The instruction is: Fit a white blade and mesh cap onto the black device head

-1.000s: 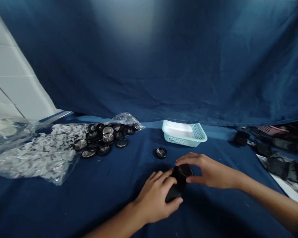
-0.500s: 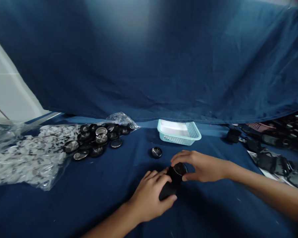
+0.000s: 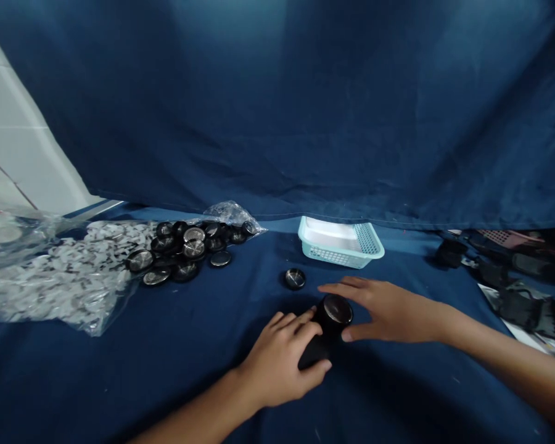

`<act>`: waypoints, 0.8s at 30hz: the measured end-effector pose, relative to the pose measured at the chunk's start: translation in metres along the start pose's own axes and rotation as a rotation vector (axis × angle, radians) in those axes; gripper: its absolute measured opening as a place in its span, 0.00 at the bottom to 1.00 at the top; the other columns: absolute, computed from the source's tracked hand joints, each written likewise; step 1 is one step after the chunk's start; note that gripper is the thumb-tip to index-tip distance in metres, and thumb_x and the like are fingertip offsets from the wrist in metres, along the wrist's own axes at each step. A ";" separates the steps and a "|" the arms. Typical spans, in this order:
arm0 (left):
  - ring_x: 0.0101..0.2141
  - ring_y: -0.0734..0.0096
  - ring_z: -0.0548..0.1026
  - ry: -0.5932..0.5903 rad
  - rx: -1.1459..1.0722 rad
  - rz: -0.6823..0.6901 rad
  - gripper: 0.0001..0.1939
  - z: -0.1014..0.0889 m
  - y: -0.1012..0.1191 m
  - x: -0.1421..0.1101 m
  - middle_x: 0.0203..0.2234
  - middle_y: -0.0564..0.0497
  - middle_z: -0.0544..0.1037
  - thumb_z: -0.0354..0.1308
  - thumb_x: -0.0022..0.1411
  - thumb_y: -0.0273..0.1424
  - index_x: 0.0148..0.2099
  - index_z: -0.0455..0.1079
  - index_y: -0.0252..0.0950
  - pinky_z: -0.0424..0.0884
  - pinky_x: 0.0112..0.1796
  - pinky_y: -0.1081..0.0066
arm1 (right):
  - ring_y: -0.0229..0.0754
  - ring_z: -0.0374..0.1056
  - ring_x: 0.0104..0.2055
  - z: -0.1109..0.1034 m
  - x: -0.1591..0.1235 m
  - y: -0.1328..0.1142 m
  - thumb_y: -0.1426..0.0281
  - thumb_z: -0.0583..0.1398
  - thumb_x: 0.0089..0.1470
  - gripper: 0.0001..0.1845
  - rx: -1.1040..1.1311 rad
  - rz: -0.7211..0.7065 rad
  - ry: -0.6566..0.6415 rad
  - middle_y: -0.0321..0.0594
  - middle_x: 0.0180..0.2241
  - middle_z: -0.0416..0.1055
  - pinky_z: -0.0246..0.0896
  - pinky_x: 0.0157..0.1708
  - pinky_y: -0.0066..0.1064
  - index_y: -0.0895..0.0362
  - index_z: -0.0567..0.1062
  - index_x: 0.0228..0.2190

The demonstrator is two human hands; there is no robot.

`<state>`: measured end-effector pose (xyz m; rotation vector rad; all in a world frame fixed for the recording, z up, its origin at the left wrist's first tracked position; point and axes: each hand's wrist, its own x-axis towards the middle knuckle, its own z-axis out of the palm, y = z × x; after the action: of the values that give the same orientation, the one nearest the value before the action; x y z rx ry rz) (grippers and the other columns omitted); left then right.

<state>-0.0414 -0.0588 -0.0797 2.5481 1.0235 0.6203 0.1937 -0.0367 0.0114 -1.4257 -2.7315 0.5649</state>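
Note:
My left hand [image 3: 284, 361] is wrapped around a black cylindrical container [image 3: 313, 353], which leans up and to the right. At its upper end is a shiny black round cap [image 3: 337, 309]. My right hand [image 3: 379, 308] curves around the cap's right side with thumb and fingers apart, and a gap shows between palm and cap. Whether a fingertip touches the rim, I cannot tell. Just beyond the container, a loose black cap [image 3: 295, 279] lies with its hollow side up on the blue cloth [image 3: 189, 345].
Several black caps [image 3: 194, 248] are heaped at the left beside a clear bag of small white pieces [image 3: 74, 271]. A light-blue basket [image 3: 340, 254] holding something white stands at the back. Black items [image 3: 527, 302] lie at the right, and a blue curtain [image 3: 277, 123] hangs behind.
My right hand's fingers have spread and drawn back a little from the cap. My left hand keeps its hold on the container. The view has shifted slightly.

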 end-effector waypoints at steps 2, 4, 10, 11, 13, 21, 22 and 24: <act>0.49 0.52 0.72 0.007 0.012 0.021 0.19 0.000 -0.001 0.001 0.58 0.47 0.68 0.61 0.57 0.40 0.49 0.67 0.41 0.65 0.51 0.48 | 0.50 0.59 0.60 -0.007 -0.002 0.005 0.60 0.64 0.53 0.41 0.163 -0.118 -0.059 0.39 0.62 0.56 0.63 0.53 0.38 0.41 0.53 0.64; 0.49 0.52 0.72 0.012 0.034 0.042 0.19 0.001 -0.001 0.001 0.58 0.46 0.69 0.61 0.57 0.40 0.49 0.67 0.40 0.66 0.50 0.48 | 0.48 0.57 0.62 -0.010 -0.001 0.007 0.67 0.64 0.53 0.41 0.246 -0.203 -0.064 0.38 0.63 0.55 0.60 0.56 0.37 0.42 0.55 0.63; 0.47 0.52 0.73 0.025 0.065 0.054 0.20 0.003 -0.001 0.002 0.55 0.45 0.71 0.60 0.57 0.41 0.50 0.68 0.39 0.67 0.49 0.49 | 0.44 0.64 0.55 -0.012 0.006 0.002 0.74 0.64 0.53 0.30 0.216 -0.285 -0.046 0.39 0.54 0.67 0.61 0.55 0.35 0.48 0.68 0.57; 0.47 0.52 0.73 0.024 0.063 0.052 0.20 0.003 -0.001 0.002 0.55 0.45 0.71 0.60 0.57 0.41 0.50 0.68 0.39 0.67 0.49 0.49 | 0.43 0.64 0.54 -0.012 0.007 0.002 0.73 0.64 0.53 0.30 0.200 -0.272 -0.044 0.38 0.53 0.67 0.61 0.54 0.34 0.48 0.68 0.57; 0.48 0.52 0.73 0.022 0.054 0.047 0.20 0.003 -0.001 0.002 0.56 0.46 0.71 0.60 0.57 0.41 0.50 0.68 0.40 0.67 0.49 0.49 | 0.42 0.67 0.50 -0.010 0.007 0.003 0.72 0.66 0.52 0.30 0.159 -0.234 -0.026 0.38 0.51 0.68 0.63 0.51 0.33 0.48 0.68 0.57; 0.49 0.52 0.73 0.029 0.030 0.029 0.19 0.002 0.001 0.004 0.56 0.47 0.71 0.60 0.57 0.38 0.51 0.68 0.40 0.67 0.49 0.48 | 0.46 0.71 0.38 0.006 0.011 -0.002 0.60 0.63 0.56 0.23 -0.110 -0.037 0.093 0.41 0.41 0.70 0.64 0.36 0.36 0.51 0.70 0.52; 0.49 0.52 0.73 0.026 0.031 0.033 0.20 0.002 0.001 0.004 0.57 0.47 0.70 0.60 0.57 0.38 0.51 0.67 0.40 0.68 0.49 0.49 | 0.47 0.71 0.37 0.007 0.011 -0.004 0.59 0.62 0.56 0.22 -0.151 -0.023 0.102 0.42 0.41 0.70 0.64 0.34 0.36 0.52 0.71 0.51; 0.48 0.52 0.73 0.024 0.036 0.048 0.20 0.003 0.000 0.004 0.56 0.46 0.70 0.60 0.57 0.38 0.52 0.67 0.40 0.69 0.48 0.50 | 0.48 0.71 0.35 0.009 0.012 -0.008 0.57 0.61 0.56 0.20 -0.223 0.022 0.120 0.42 0.39 0.71 0.62 0.31 0.36 0.53 0.73 0.47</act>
<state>-0.0372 -0.0564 -0.0806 2.6099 0.9928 0.6531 0.1786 -0.0343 0.0032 -1.4802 -2.7567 0.1712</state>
